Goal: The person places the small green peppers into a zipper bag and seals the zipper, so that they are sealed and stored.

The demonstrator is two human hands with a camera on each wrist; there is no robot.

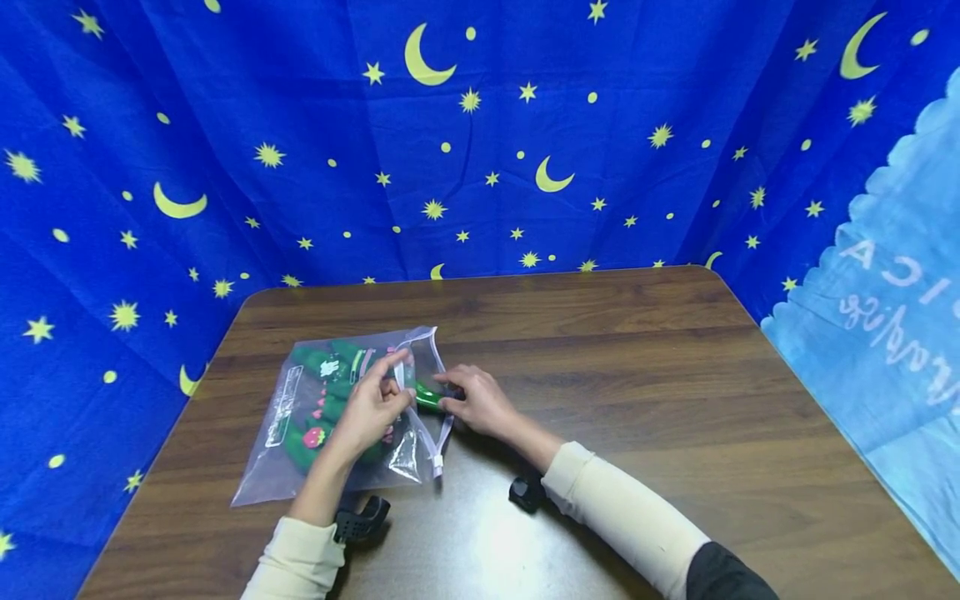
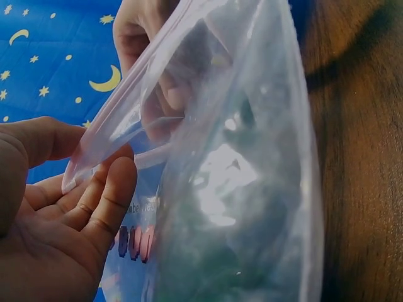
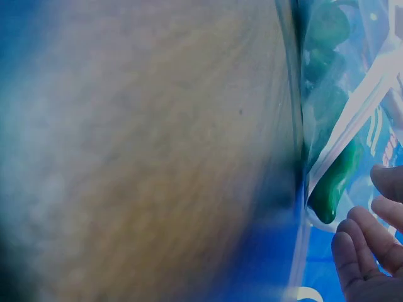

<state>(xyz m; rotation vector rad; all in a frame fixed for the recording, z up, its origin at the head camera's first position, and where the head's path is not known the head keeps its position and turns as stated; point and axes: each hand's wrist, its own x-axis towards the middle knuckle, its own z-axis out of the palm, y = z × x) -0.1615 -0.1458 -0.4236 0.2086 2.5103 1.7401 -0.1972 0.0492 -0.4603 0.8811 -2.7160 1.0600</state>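
Observation:
A clear plastic zip bag (image 1: 281, 467) with printed strawberries lies on the table, several green things showing through its side. At its open mouth, my left hand (image 1: 372, 410) pinches the rim between thumb and fingers; the left wrist view shows the bag edge (image 2: 79, 165) in that grip. A shiny green, curved, pepper-like thing (image 1: 429, 398) sits in the mouth, its rounded end (image 3: 327, 204) towards my right hand (image 1: 480, 402). The right thumb (image 3: 387, 181) and fingers (image 3: 362, 242) stand apart, close by that end. Cloudy plastic blurs the bag's contents in the left wrist view.
The bag lies on a brown wooden table (image 1: 637, 375). A white zip slider (image 1: 438, 461) is at the near end of the bag's mouth. Black wrist mounts (image 1: 362, 518) sit at both sleeves. Behind the table hangs a blue star-and-moon curtain (image 1: 495, 217), with a light blue cloth (image 1: 900, 333) at the right.

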